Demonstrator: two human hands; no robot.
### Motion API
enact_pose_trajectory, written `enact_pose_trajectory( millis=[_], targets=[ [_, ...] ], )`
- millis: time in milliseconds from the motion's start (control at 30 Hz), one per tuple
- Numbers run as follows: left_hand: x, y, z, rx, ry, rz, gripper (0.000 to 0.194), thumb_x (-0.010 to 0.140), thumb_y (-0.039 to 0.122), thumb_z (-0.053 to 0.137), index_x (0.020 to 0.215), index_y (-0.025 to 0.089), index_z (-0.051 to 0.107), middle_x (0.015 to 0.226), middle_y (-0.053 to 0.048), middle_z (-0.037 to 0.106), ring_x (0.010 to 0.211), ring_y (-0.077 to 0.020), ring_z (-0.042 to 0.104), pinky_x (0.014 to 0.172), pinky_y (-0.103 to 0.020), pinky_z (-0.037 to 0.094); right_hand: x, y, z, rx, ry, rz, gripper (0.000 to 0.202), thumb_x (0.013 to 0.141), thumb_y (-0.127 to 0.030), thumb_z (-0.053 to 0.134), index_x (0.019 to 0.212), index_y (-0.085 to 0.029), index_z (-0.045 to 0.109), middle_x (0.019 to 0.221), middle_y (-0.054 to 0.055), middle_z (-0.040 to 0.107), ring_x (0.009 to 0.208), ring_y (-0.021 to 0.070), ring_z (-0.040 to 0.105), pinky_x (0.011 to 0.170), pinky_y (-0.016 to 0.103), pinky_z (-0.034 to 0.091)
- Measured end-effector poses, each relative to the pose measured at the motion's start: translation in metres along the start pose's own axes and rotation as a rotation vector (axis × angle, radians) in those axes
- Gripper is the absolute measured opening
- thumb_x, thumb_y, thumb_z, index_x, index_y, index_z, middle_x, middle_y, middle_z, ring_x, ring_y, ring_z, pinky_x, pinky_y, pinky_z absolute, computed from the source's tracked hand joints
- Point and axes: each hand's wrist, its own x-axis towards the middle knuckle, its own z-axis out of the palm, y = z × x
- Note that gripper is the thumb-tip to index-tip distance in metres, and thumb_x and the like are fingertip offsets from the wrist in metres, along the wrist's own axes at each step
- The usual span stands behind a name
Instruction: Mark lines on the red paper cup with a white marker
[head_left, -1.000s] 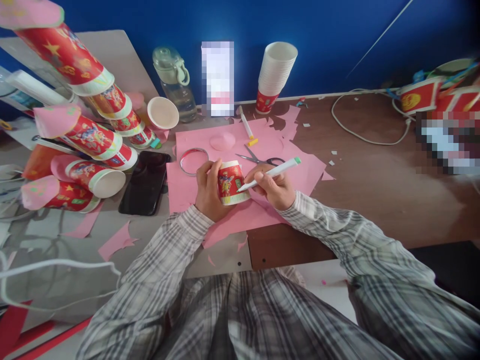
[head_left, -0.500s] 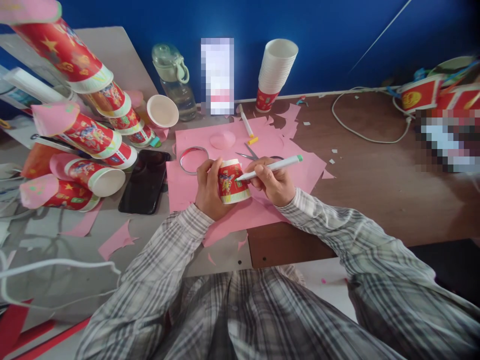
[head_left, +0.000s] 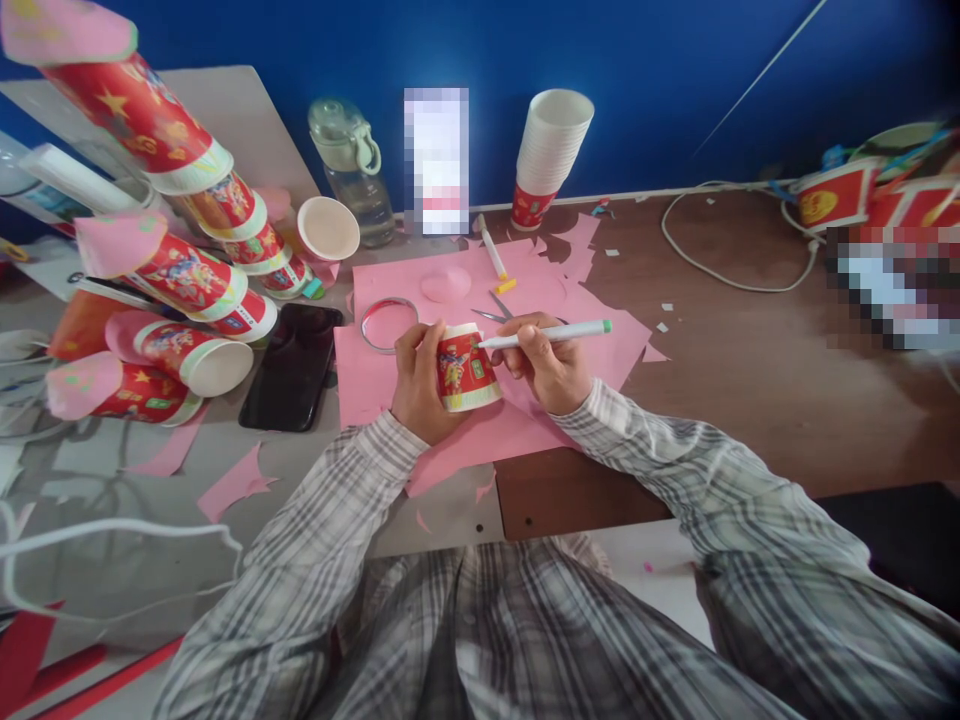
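My left hand point(head_left: 421, 385) is closed round the left side of a red printed paper cup point(head_left: 466, 372), which is held upside down with its rim toward me. Between the fingers of my right hand point(head_left: 551, 365) is a white marker point(head_left: 574, 331) with a green end; its tip is at the cup's upper right side. Both hands are above pink paper sheets point(head_left: 375, 385). On the paper lie a roll of tape point(head_left: 389, 325), a pair of scissors point(head_left: 491, 315) partly hidden by my right hand, and a marker with a yellow end point(head_left: 493, 255).
Pink-topped stacks of red cups point(head_left: 187, 265) crowd the left, beside a black phone point(head_left: 291, 367). A water bottle point(head_left: 351, 180), a blurred-out upright screen point(head_left: 436, 160) and a stack of paper cups point(head_left: 551, 150) stand along the blue wall. A white cable point(head_left: 739, 287) loops at the right.
The marker's tip has moved up the cup toward its top edge, and the marker lies more level. The cup is tilted slightly in my left hand. The whole view has shifted a little.
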Motion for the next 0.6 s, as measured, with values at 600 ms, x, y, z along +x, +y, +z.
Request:
enact_pose_trajectory(
  millis=[600],
  targets=[
    [-0.0011,-0.0013,0.001,-0.005,0.004,-0.01,0.081,0.066,0.047,0.066,0.128,0.013,0.026,0.117,-0.015,0.034,0.115,-0.0269,0.04,0.101,-0.047,0.041,-0.0059,-0.0057,0.0006,-0.075,-0.023,0.012,0.033,0.081,-0.047,0.052,0.079,-0.015,0.06,0.046,-0.005,0.045,0.039,0.0088,0.04,0.041,0.024,0.033]
  ],
)
